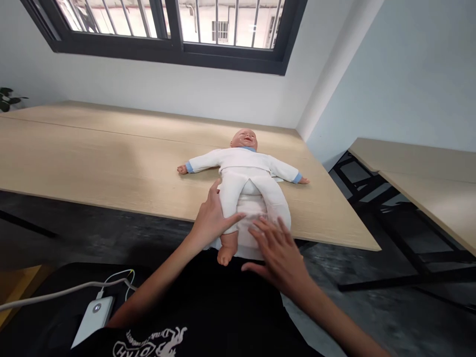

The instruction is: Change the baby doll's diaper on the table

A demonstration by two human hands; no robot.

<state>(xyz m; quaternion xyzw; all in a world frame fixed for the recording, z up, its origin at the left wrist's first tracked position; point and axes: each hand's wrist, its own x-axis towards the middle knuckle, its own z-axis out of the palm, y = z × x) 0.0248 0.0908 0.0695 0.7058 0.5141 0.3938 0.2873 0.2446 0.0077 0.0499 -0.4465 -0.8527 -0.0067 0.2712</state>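
Observation:
A baby doll [246, 161] lies face up on the wooden table, arms stretched out to both sides. It wears a white top with blue cuffs and white trousers [231, 191]. Beneath its legs is a white cloth or pad [248, 225], reaching the table's front edge. My left hand [214, 215] rests against the outer side of the doll's leg at the left, thumb spread across it. Over the lower part of the other leg is my right hand [277, 250], fingers apart and slightly blurred. One bare foot [227, 250] shows at the left; the other is hidden behind my right hand.
The long wooden table [92, 153] runs along the wall under a barred window [174, 52]. A second table [420, 173] stands at the right, across a gap. A white power bank [94, 317] with a cable lies at lower left. A plant [9, 99] is at far left.

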